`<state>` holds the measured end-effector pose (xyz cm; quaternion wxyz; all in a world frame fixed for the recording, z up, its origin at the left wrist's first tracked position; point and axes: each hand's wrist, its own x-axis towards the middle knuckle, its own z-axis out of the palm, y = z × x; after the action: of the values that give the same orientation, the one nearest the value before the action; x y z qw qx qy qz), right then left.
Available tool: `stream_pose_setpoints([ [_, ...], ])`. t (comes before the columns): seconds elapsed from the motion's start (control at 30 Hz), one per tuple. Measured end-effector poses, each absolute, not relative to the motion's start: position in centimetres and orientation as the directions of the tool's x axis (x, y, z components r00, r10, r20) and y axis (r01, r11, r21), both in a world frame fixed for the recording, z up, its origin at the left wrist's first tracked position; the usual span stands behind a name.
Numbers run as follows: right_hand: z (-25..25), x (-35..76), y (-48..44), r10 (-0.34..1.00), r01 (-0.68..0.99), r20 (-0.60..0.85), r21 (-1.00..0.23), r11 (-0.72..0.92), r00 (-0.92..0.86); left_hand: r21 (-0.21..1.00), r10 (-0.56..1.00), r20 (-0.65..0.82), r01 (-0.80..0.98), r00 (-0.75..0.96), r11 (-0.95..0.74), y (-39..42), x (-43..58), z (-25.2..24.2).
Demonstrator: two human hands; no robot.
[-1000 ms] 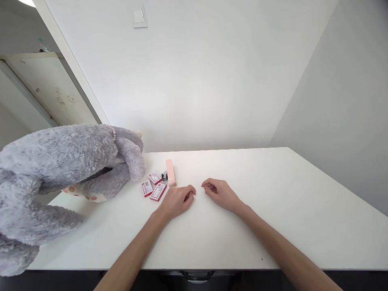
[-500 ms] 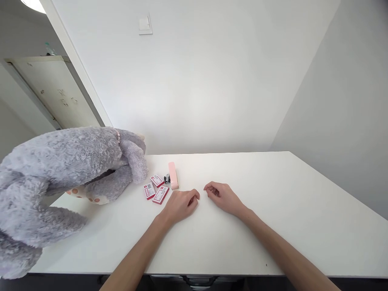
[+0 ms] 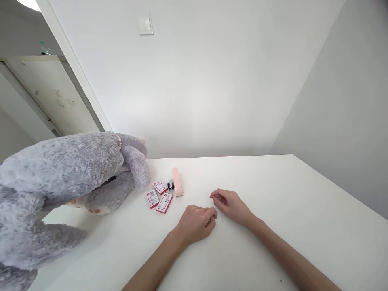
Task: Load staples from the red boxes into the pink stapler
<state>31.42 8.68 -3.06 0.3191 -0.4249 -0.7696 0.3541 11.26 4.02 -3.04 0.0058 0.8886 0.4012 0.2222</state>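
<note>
My left hand (image 3: 197, 223) rests on the white table (image 3: 127, 250) with its fingers curled into a loose fist, and no object shows in it. Just right of it lies my right hand (image 3: 230, 205), fingers bent in toward the thumb, also with nothing visible inside. The two hands are close together but apart. Beyond my left hand a pink stapler (image 3: 177, 182) lies lengthwise. A small black and silver piece (image 3: 171, 184), perhaps a staple remover, sits against its left side. Three small red and white boxes, one of them the front box (image 3: 165, 203), lie grouped to the left.
A large grey plush toy (image 3: 72, 169) covers the table's left side, one paw near the boxes. Behind the table rises a white wall (image 3: 206, 81) with a light switch (image 3: 146, 24). A pale cabinet (image 3: 51, 93) stands beyond the doorway at the left.
My left hand has shifted right and nearer to me, closer to my right hand. The whole view has tilted slightly; the stapler, boxes and plush toy keep their places on the table.
</note>
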Motion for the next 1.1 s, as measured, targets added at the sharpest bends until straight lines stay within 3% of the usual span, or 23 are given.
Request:
stream_pose_setpoints([
  [1.1,-3.2,31.6,8.8,0.869,0.438,0.212,-0.795,0.419,-0.447,0.250,0.765,0.355,0.734,0.538,-0.632,4.6,10.0,-2.3],
])
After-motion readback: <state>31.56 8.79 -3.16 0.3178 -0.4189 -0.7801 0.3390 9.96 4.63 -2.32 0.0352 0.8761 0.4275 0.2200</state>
